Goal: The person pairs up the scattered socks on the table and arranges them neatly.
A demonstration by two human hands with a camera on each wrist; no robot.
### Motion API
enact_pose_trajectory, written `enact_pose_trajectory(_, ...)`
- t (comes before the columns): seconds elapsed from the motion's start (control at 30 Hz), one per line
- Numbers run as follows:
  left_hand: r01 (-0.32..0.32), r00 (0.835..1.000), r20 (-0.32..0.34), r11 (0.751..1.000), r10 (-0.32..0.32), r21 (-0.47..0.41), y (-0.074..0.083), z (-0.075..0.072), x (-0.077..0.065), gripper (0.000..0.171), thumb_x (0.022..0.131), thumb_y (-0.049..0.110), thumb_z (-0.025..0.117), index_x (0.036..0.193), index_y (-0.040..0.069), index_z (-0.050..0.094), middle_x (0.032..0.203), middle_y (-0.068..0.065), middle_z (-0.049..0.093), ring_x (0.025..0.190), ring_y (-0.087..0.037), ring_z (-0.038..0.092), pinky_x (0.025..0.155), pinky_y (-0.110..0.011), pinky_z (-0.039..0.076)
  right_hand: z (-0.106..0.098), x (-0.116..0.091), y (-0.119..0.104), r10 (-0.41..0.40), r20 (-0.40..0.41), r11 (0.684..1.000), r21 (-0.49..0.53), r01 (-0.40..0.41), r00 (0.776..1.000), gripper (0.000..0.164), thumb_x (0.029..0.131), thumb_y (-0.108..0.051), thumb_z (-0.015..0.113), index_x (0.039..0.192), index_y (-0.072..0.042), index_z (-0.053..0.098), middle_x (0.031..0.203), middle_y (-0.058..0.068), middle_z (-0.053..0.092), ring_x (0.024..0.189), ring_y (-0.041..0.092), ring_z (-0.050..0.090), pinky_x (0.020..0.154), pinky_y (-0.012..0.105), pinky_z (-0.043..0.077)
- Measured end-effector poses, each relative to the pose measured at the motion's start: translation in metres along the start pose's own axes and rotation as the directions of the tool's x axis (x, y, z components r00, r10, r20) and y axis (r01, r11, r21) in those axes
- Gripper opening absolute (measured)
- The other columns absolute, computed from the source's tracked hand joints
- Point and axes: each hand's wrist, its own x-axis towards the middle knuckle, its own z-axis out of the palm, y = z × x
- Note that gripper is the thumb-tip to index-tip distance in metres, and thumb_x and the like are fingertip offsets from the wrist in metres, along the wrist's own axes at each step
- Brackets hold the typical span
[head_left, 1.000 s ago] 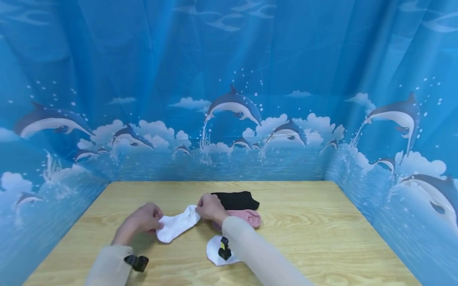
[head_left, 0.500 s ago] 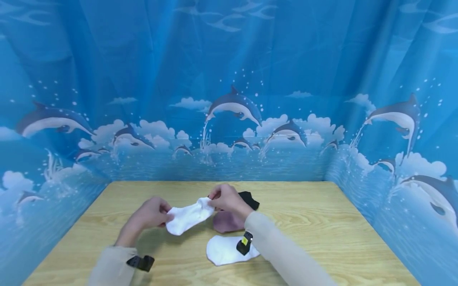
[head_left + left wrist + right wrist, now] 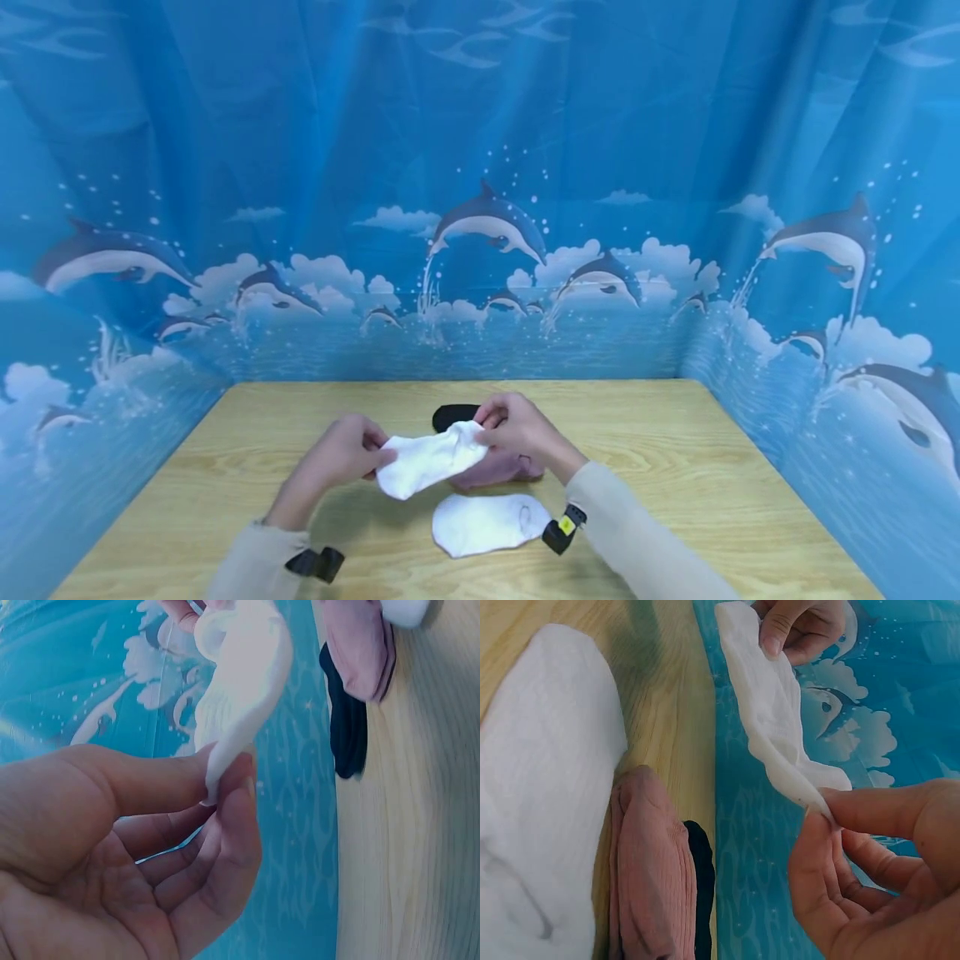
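Note:
A white sock (image 3: pixel 431 460) is stretched between both hands, lifted above the table. My left hand (image 3: pixel 348 452) pinches its left end between thumb and fingers, as the left wrist view also shows. At the other end, my right hand (image 3: pixel 521 429) pinches the edge of the sock with thumb and forefinger. Below it a second white sock (image 3: pixel 487 525) lies flat on the table. Behind that are a pink sock (image 3: pixel 652 870) and a black sock (image 3: pixel 452 416), both partly hidden in the head view by the held sock and right hand.
The wood-grain table (image 3: pixel 712 500) reaches back to a blue dolphin-print curtain (image 3: pixel 465 333), which also closes off the left and right sides. A small black camera is strapped to each wrist.
Both hands have lifted the white sock off the table and carried it to the right. The flat white sock is now almost fully uncovered, while the held sock overlaps the pink and black ones.

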Motion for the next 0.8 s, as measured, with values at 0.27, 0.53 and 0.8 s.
enact_pose_trajectory(0.27,-0.03,0.999,0.008,0.998,0.031,-0.057,0.012,0.018,-0.004,0.006,0.089,0.003,0.076,0.093,-0.001,0.075,0.076,-0.008,0.069,0.063,-0.016,0.065,0.061,-0.036,0.061,-0.015,-0.024,0.011,0.03,-0.001,0.999,-0.025,-0.03,1.0,0.016,0.091,-0.006,0.076,0.106,-0.007,0.07,0.093,0.008,0.066,0.082,0.018,0.061,0.07,0.035,0.058)
enact_pose_trajectory(0.53,-0.052,0.998,0.025,0.994,0.055,-0.096,0.02,0.035,-0.007,0.013,0.088,0.003,0.078,0.095,0.0,0.068,0.075,-0.009,0.066,0.059,-0.017,0.064,0.058,-0.036,0.06,-0.029,-0.049,0.023,0.001,0.01,1.0,0.015,-0.001,1.0,0.018,0.09,-0.001,0.073,0.107,-0.002,0.069,0.092,0.011,0.066,0.077,0.018,0.063,0.07,0.041,0.063)
enact_pose_trajectory(0.8,-0.129,0.984,0.104,0.984,0.142,-0.123,0.021,0.049,-0.013,0.011,0.086,-0.004,0.073,0.095,-0.002,0.067,0.075,-0.009,0.063,0.062,-0.016,0.06,0.055,-0.028,0.057,-0.036,-0.067,0.032,0.004,0.066,0.999,0.047,-0.008,0.998,0.02,0.089,0.001,0.073,0.108,0.002,0.067,0.094,0.012,0.065,0.078,0.018,0.064,0.07,0.034,0.063)
